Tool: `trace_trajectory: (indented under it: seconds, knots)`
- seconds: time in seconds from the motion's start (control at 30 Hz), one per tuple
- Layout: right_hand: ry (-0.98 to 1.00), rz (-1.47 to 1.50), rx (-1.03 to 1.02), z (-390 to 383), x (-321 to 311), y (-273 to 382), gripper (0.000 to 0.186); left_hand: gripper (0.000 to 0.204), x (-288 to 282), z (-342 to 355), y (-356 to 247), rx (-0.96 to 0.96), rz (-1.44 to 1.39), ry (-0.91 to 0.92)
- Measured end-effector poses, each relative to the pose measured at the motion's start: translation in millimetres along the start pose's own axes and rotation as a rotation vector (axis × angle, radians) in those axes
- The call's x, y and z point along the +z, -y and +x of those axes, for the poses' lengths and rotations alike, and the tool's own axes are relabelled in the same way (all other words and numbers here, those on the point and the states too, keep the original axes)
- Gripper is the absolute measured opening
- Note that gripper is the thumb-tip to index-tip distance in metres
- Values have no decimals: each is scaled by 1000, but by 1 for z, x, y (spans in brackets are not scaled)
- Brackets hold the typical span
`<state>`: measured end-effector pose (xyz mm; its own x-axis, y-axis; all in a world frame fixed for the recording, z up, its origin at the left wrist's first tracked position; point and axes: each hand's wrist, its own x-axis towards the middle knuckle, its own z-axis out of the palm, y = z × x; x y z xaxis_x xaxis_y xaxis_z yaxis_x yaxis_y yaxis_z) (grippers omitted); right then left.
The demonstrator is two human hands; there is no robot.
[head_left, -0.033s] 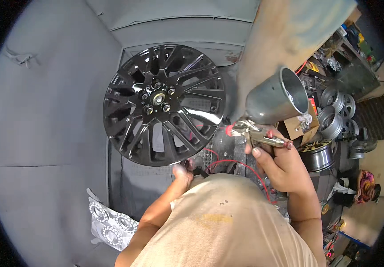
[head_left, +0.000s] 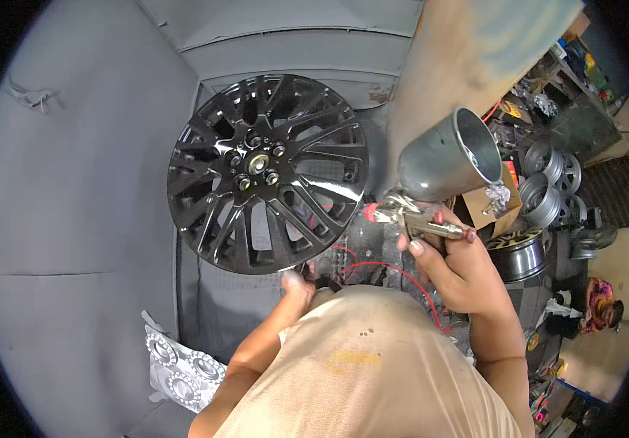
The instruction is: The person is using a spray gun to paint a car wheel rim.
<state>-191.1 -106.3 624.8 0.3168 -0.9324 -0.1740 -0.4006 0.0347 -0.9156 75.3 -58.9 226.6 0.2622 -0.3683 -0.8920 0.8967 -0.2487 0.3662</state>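
A glossy black multi-spoke wheel rim (head_left: pixel 265 150) faces me at the centre left, its round hub surrounded by several bolt holes. My right hand (head_left: pixel 457 266) is closed around a metal spray gun (head_left: pixel 422 221). On top of the gun a grey paint cup (head_left: pixel 435 162) leans to the right, open at its mouth. The gun's red-ringed nozzle points left and is close to the rim's right edge, without touching it. Under the rim's bottom edge, my left hand (head_left: pixel 298 281) is closed on something the rim and hand hide.
Grey walls (head_left: pixel 88 182) enclose the left and back. A tan panel (head_left: pixel 468 66) slants at upper right. Beyond are silver wheels (head_left: pixel 541 201), a dark wheel (head_left: pixel 519 259) and a cardboard box (head_left: pixel 493 212). A red hose (head_left: pixel 402 271) curves below; a patterned sheet (head_left: pixel 183 369) lies lower left.
The spray gun and my right hand have shifted slightly left, nearer the rim. The rim has turned a little; my left hand stays beneath it.
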Motion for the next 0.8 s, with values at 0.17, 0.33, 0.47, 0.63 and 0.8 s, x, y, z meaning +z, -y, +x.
trace_trajectory:
  seconds: [0.17, 0.33, 0.47, 0.63, 0.8]
  knots:
    - [-90, -56, -140, 17, -1, -2, 22, 34, 2, 8, 9, -94, 14, 118]
    - [-198, -288, -28, 17, -17, -3, 27, 33, 11, 9, 19, -159, -40, 140]
    - [-218, -98, 84, 12, -22, -1, 25, 37, 18, 2, 24, -234, -1, 156]
    - [-190, 110, 29, 20, -20, 1, 24, 34, 22, 1, 28, -290, 39, 155]
    - [-151, -203, -110, 43, -15, -6, 20, 36, 25, -4, 31, -274, 89, 185]
